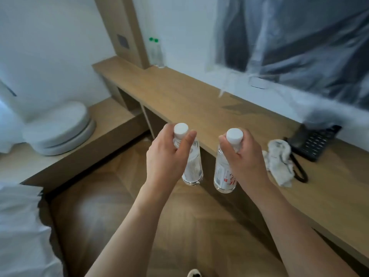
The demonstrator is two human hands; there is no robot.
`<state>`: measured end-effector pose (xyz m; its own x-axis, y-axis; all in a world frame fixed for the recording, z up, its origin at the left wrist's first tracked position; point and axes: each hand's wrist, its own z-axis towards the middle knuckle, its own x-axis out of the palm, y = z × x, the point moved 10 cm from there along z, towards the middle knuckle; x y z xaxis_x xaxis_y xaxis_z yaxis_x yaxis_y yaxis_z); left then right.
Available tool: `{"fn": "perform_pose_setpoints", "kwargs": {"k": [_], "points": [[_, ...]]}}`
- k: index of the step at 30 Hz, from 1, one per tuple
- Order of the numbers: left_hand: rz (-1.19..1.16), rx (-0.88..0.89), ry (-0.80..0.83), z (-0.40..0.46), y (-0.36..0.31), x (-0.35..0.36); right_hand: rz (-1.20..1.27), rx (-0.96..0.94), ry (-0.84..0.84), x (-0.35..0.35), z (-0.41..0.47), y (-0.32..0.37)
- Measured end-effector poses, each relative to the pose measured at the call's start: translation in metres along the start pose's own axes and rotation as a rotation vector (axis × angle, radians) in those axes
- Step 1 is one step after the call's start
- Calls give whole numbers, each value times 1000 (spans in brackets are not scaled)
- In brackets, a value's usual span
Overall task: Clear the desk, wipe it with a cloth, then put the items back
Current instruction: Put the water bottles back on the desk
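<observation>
Left grip on left bottle, right grip on right bottle

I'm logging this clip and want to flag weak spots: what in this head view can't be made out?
- Label text on the right-hand bottle: blurred, partly covered by the right hand.
- Two green-capped bottles at the desk's far end: too small and blurred to read.
- Telephone: its far end is smeared by blur; keys unreadable.
- Plastic-covered screen on the wall: cut by the top and right edges.
- Left-hand bottle: neck hidden by the left hand's fingers.
</observation>
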<state>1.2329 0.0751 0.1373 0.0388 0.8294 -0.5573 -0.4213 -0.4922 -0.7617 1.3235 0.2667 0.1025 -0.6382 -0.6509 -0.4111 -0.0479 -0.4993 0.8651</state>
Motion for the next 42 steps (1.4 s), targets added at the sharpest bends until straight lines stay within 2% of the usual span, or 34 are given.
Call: {"fn": "perform_pose_setpoints", "kwargs": {"k": [8, 13, 20, 25, 31, 42], "points": [[133, -112, -246, 56, 77, -128, 91, -62, 212, 148, 58, 78], [161, -193, -351, 92, 138, -168, 194, -81, 337, 236, 98, 99], [186, -220, -439, 191, 195, -205, 279, -143, 424, 336, 196, 127], [180, -226, -470, 266, 219, -222, 295, -199, 462, 394, 269, 156], [157, -283, -507, 350, 281, -243, 277, -179, 519, 475, 332, 163], [146, -272, -370, 541, 421, -289, 192, -130, 477, 663, 464, 198]]}}
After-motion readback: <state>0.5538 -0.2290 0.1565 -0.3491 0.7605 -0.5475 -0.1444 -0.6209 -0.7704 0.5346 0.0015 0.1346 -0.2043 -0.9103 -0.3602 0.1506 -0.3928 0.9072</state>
